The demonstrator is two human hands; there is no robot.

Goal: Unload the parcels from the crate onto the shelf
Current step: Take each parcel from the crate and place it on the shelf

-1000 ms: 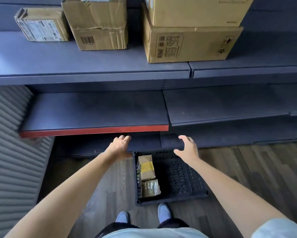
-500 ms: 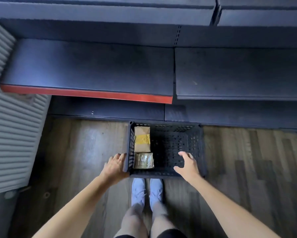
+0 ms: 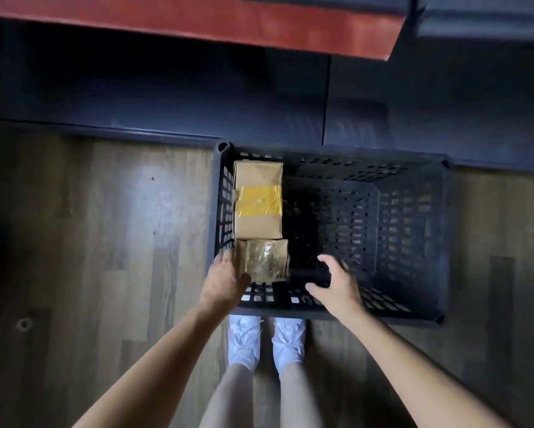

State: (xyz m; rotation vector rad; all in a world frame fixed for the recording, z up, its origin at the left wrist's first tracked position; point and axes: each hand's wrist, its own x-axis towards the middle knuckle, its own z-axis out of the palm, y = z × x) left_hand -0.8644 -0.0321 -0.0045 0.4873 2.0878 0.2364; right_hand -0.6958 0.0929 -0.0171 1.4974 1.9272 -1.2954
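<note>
A black perforated crate (image 3: 414, 236) stands on the wooden floor in front of my feet. Along its left wall lie two brown parcels: a longer one with a yellow tape band (image 3: 258, 203) at the far end, and a smaller one wrapped in clear tape (image 3: 265, 259) at the near end. My left hand (image 3: 224, 281) reaches into the crate's near left corner and touches the small parcel's left side. My right hand (image 3: 335, 284) hovers with fingers spread, just right of that parcel, holding nothing.
The shelf unit's dark base (image 3: 167, 88) runs behind the crate, with a red-edged shelf (image 3: 213, 23) overhanging at the top. Wooden floor (image 3: 89, 227) lies on both sides of the crate. My white shoes (image 3: 244, 338) stand right at its near rim.
The view has dropped from the shelves to the crate. Both hands came down from shelf height, past the crate's near rim, and now reach inside around the small parcel.
</note>
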